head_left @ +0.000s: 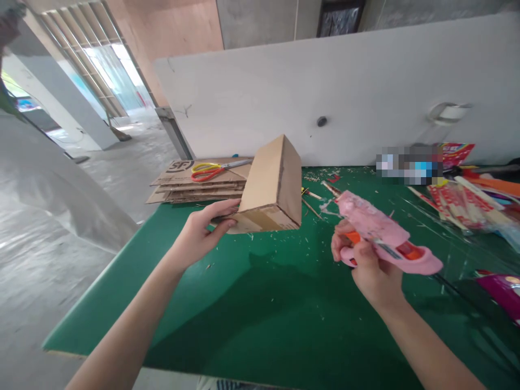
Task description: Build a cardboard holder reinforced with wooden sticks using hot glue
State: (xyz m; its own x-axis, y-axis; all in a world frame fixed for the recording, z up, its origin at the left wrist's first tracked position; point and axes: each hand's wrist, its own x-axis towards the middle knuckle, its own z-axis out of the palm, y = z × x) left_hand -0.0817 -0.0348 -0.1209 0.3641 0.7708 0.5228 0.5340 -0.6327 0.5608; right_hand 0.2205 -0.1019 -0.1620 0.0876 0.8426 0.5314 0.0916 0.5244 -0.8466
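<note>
Green bench before a pale panel, with an unfinished room and bare floor beyond its left side. My left hand is clamped on the near left edge of a folded cardboard box, thumb and fingers on opposite faces, and holds it tilted above the bench. My right hand, apart from the left, is wrapped round the handle of a pink glue gun, its nozzle angled up and towards the box. Scissors rest on stacked cardboard behind the left hand.

Likely faults: the one-sided grip could let the box twist or its folded walls spread; a hot nozzle, if swung too close, could burn the left fingers; pressure on the orange trigger could drip glue on the bench; the trailing cord could drag the gun's aim.

Obscured: the box's interior and far walls, and some left fingertips beneath it. Whether the scissor tips touch the box cannot be told. A pixelated patch masks items at the back right, and a purple packet is cut off by the right edge.
</note>
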